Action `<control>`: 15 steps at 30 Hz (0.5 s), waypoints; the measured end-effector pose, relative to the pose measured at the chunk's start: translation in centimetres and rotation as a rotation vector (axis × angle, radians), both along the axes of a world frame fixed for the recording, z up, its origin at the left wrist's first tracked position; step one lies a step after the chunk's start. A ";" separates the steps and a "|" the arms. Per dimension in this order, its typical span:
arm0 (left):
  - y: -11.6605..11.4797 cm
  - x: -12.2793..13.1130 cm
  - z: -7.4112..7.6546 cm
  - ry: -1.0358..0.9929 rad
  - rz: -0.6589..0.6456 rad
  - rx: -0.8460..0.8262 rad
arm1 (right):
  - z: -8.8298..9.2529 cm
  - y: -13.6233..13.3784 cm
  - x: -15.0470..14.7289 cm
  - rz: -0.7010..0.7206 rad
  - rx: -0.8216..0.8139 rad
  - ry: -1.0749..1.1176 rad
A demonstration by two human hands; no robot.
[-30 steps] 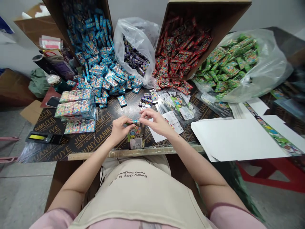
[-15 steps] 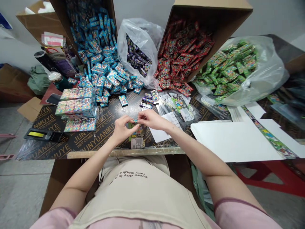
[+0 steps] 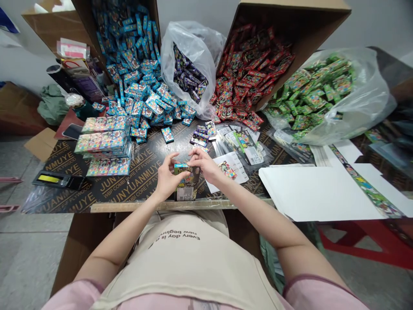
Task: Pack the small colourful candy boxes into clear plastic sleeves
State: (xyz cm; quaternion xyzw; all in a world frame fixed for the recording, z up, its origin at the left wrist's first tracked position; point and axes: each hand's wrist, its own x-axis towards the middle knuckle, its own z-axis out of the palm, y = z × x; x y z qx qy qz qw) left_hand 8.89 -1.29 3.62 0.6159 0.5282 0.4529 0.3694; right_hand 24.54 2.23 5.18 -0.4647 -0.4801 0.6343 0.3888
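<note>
A small printed carton (image 3: pixel 186 184) stands upright at the table's near edge, its top open. My left hand (image 3: pixel 168 177) grips its left side. My right hand (image 3: pixel 204 165) pinches a small blue packet (image 3: pixel 181 165) at the carton's mouth. Just beyond my hands lie a few purple packets (image 3: pixel 201 137) and flat printed sleeves in clear plastic (image 3: pixel 244 144). A white printed sheet (image 3: pixel 229 169) lies under my right wrist.
At the back: a tipped box spilling blue packets (image 3: pixel 138 82), a bag of purple packets (image 3: pixel 190 77), a tipped box of red packets (image 3: pixel 248 73), a bag of green packets (image 3: pixel 316 94). Filled cartons are stacked (image 3: pixel 105 146) at left; white card sheets (image 3: pixel 319 189) at right.
My hands have drawn closer together over the carton's top. The blue packet now sits at the carton's mouth. The view has shifted slightly.
</note>
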 end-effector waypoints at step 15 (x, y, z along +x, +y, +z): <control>-0.9 -20.6 -3.2 0.907 0.178 0.397 | -7.2 7.6 17.7 -0.503 -0.040 -1.402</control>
